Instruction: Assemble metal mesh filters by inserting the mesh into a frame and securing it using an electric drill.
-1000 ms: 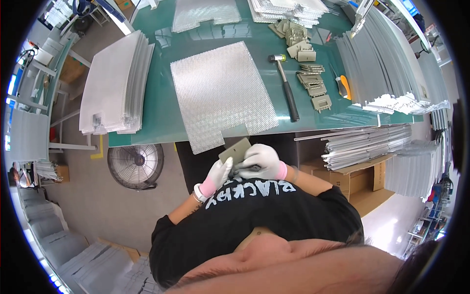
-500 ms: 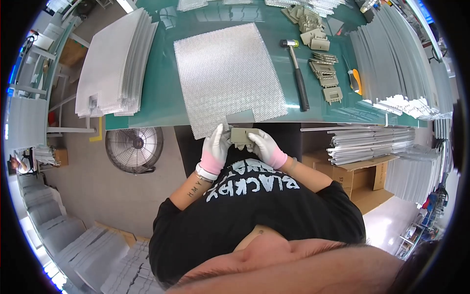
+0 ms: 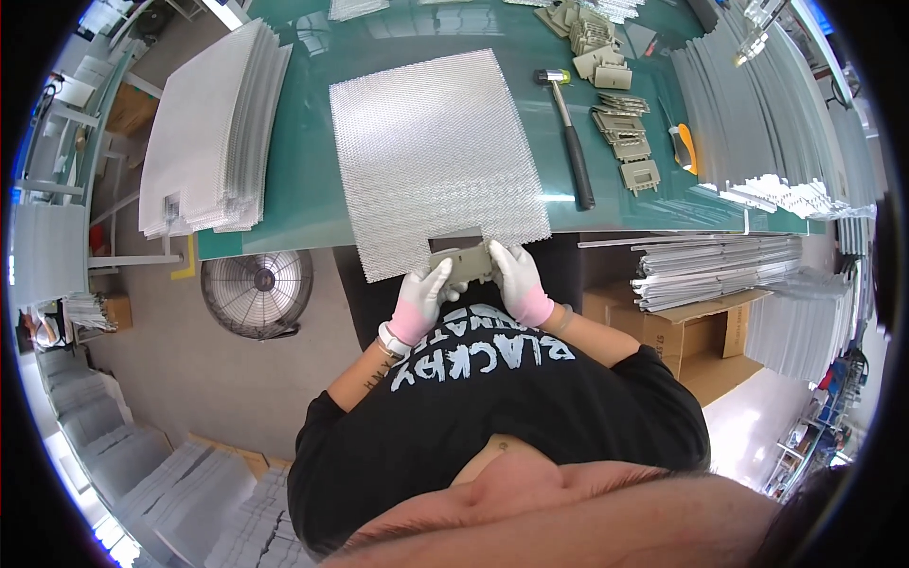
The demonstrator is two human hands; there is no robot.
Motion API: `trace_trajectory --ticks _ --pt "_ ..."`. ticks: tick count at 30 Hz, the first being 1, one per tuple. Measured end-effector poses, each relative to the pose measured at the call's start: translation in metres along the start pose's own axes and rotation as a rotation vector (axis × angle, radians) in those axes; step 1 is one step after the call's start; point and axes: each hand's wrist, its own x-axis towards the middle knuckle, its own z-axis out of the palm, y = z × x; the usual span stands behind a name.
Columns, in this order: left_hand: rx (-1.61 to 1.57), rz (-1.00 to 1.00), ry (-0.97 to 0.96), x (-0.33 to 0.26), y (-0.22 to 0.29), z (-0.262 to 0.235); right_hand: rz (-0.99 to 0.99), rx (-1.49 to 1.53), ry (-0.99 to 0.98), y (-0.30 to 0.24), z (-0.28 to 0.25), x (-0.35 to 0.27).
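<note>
A small olive-grey plastic plate (image 3: 460,264) is held between my gloved hands, just off the near edge of the table. My left hand (image 3: 420,293) grips its left part, thumb on top and fingers beneath. At its right end, the fingers of my right hand (image 3: 517,282) close on the edge. The plate lies beside the rectangular notch in a silvery mesh sheet (image 3: 431,142), tilted slightly up to the right. Most of that sheet rests on the green table (image 3: 308,142), its notched edge overhanging toward me. Whether the plate touches the notch I cannot tell.
Right of the sheet lie a mallet (image 3: 572,142), several olive-grey plastic parts (image 3: 625,137) and an orange-handled screwdriver (image 3: 684,150). Stacked mesh sheets (image 3: 204,133) stand at left, another stack (image 3: 757,114) at right. A floor fan (image 3: 258,289) and cardboard box (image 3: 696,346) are below.
My left thumb has come onto the plate's top, while my right hand has shifted to its right end. The plate has tilted and moved slightly left. The mesh sheet's near edge sits slightly closer.
</note>
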Motion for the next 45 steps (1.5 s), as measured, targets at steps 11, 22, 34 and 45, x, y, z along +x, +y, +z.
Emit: trace_trajectory --ticks 11,22,34,45 --pt "-0.105 0.001 -0.215 -0.005 0.003 -0.009 0.006 -0.107 0.046 -0.005 -0.012 -0.006" --pt "1.577 0.776 -0.458 0.039 0.161 0.034 -0.038 -0.352 -0.399 0.013 -0.001 -0.001" --pt "2.013 0.797 -0.147 0.034 0.066 0.080 -0.256 -0.069 0.063 0.001 -0.045 -0.014" --pt "1.970 0.817 -0.245 0.024 0.068 0.076 -0.196 0.060 0.089 0.002 -0.038 -0.017"
